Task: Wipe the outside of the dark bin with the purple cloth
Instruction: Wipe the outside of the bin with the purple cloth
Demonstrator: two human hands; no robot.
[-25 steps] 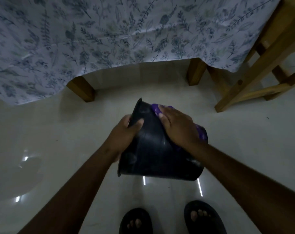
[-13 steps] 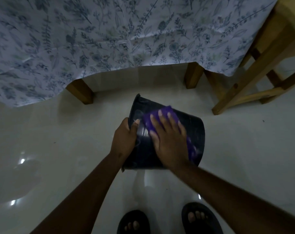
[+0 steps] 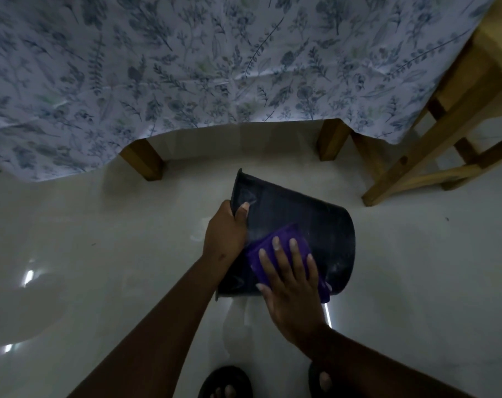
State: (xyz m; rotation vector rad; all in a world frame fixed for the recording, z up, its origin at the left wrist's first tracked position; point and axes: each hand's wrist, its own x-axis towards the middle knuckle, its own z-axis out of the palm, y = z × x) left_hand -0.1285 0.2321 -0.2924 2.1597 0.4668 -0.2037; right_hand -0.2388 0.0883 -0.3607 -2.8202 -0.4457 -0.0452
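The dark bin is held on its side above the pale floor, its rim to the left and its base to the right. My left hand grips the rim, thumb over the outer wall. The purple cloth lies flat on the near side of the bin's wall. My right hand presses on the cloth with fingers spread, covering its lower part.
A table with a floral cloth hangs over the far side, two wooden legs showing below. A wooden stool stands at the right. My sandalled feet are on the glossy floor below the bin.
My right hand has slid the cloth from the upper far part of the bin wall down toward me. The bin has turned slightly in my left hand.
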